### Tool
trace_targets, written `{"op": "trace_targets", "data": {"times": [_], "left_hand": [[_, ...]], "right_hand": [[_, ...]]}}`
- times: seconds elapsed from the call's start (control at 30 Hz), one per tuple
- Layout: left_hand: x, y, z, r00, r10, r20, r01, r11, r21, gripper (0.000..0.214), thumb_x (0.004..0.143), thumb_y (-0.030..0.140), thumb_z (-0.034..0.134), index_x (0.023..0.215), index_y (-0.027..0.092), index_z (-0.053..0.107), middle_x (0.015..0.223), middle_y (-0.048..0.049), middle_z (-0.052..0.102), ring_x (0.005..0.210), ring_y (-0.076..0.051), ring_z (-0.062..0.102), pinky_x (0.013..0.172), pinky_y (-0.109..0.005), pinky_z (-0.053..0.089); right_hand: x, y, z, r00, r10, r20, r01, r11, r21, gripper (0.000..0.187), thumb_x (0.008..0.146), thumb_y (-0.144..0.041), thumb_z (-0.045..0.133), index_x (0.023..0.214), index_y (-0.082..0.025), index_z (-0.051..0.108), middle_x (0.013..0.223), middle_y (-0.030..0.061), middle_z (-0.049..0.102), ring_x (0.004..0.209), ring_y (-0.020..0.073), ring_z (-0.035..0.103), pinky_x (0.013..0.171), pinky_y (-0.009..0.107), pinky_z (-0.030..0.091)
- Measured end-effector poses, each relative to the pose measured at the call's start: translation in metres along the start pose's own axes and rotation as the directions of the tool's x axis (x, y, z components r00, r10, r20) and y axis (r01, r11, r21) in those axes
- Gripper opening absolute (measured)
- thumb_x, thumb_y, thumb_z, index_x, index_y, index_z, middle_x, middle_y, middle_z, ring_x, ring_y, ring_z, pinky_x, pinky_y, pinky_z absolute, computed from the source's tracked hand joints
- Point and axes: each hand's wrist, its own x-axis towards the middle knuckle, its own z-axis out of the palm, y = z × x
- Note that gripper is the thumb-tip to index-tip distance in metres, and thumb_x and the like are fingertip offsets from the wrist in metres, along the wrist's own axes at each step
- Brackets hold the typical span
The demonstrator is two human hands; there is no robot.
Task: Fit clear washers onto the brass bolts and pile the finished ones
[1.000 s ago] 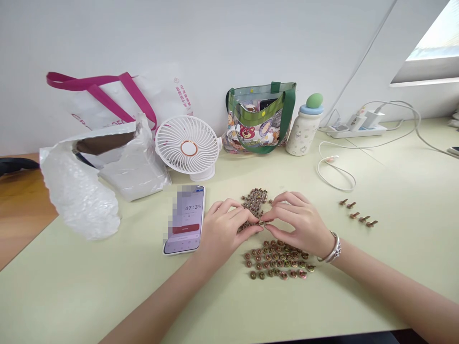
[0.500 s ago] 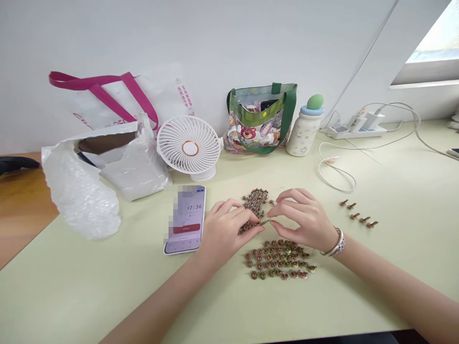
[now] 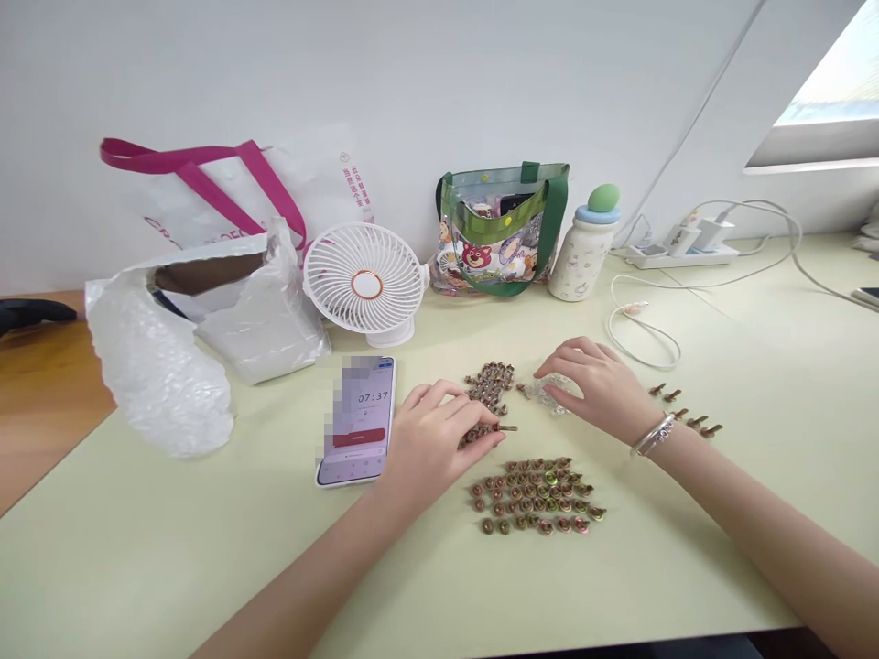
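And the right hand (image 3: 596,386) has broken away from the bronze-coloured metal screw (image 3: 509,428), out to a small heap of clear plastic pieces (image 3: 560,403), thumb and fingers parted over it; whether they touch one, I can't tell. So the screw now rests with the left hand (image 3: 434,432) alone, fingers pinching its head end, shank pointing right, beside the piled bronze-coloured screws (image 3: 492,377), which that hand partly hides. Nearer, rows of washered bronze-coloured screws (image 3: 535,495) fill the tabletop (image 3: 426,577). A white-edged smartphone (image 3: 374,423) sits close by the left hand; behind, a white round fan (image 3: 366,284).
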Motion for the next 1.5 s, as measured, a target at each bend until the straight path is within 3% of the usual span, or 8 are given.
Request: {"op": "trace_targets", "data": {"times": [0.27, 0.37, 0.63, 0.83, 1.1, 1.5], "left_hand": [[0.0, 0.0, 0.0, 1.0, 0.017, -0.005, -0.017, 1.0, 0.002, 0.016, 0.077, 0.037, 0.063, 0.074, 0.022, 0.059, 0.071, 0.007, 0.066, 0.08, -0.015, 0.055, 0.074, -0.03, 0.038], [-0.001, 0.0, 0.001, 1.0, 0.029, -0.012, -0.029, 1.0, -0.001, 0.017, 0.077, 0.038, 0.062, 0.074, 0.022, 0.059, 0.071, 0.0071, 0.066, 0.08, -0.015, 0.055, 0.073, -0.03, 0.038], [-0.001, -0.001, 0.002, 0.999, 0.035, -0.033, -0.035, 0.999, -0.015, 0.015, 0.078, 0.036, 0.062, 0.075, 0.022, 0.06, 0.07, 0.0061, 0.066, 0.078, -0.014, 0.055, 0.072, -0.029, 0.038], [0.0, 0.001, -0.002, 0.999, 0.022, 0.044, -0.019, 0.998, -0.061, 0.017, 0.085, 0.034, 0.052, 0.077, 0.022, 0.061, 0.072, 0.0055, 0.066, 0.081, -0.016, 0.053, 0.074, -0.031, 0.037], [0.001, 0.002, -0.004, 1.0, -0.009, 0.022, 0.009, 1.0, 0.003, 0.02, 0.086, 0.021, 0.045, 0.074, 0.022, 0.061, 0.073, 0.0038, 0.066, 0.086, -0.017, 0.053, 0.076, -0.031, 0.037], [0.001, 0.001, -0.003, 0.999, -0.008, 0.042, 0.008, 1.0, 0.008, 0.02, 0.085, 0.02, 0.047, 0.072, 0.022, 0.062, 0.072, 0.0042, 0.065, 0.085, -0.017, 0.053, 0.076, -0.032, 0.038]], "right_hand": [[0.002, -0.027, -0.01, 0.99, -0.139, -0.008, 0.13, 0.906, 0.402, 0.011, 0.084, -0.029, 0.054, 0.091, -0.024, 0.06, 0.089, 0.0031, 0.064, 0.098, 0.0209, 0.05, 0.084, 0.036, 0.043], [0.001, -0.037, -0.009, 0.987, -0.156, -0.027, 0.15, 0.868, 0.473, 0.008, 0.083, -0.028, 0.055, 0.087, -0.023, 0.06, 0.085, 0.0031, 0.064, 0.095, 0.0201, 0.051, 0.081, 0.035, 0.044], [-0.001, -0.043, -0.004, 0.986, -0.156, -0.051, 0.162, 0.878, 0.45, 0.007, 0.083, -0.027, 0.056, 0.088, -0.023, 0.059, 0.085, 0.0018, 0.064, 0.093, 0.0189, 0.052, 0.079, 0.034, 0.042], [-0.003, -0.047, -0.007, 0.985, -0.144, -0.091, 0.168, 0.906, 0.389, 0.007, 0.085, -0.024, 0.051, 0.085, -0.023, 0.058, 0.082, 0.0017, 0.064, 0.092, 0.0181, 0.053, 0.078, 0.034, 0.042], [-0.005, -0.063, -0.007, 0.977, -0.211, -0.012, 0.199, 0.901, 0.385, 0.008, 0.086, -0.024, 0.051, 0.083, -0.022, 0.058, 0.077, 0.0004, 0.062, 0.088, 0.0178, 0.052, 0.082, 0.035, 0.039], [-0.007, -0.07, -0.004, 0.972, -0.221, 0.075, 0.182, 0.919, 0.35, 0.009, 0.084, -0.022, 0.051, 0.077, -0.022, 0.057, 0.075, -0.0001, 0.061, 0.085, 0.0168, 0.051, 0.086, 0.036, 0.036]]}}
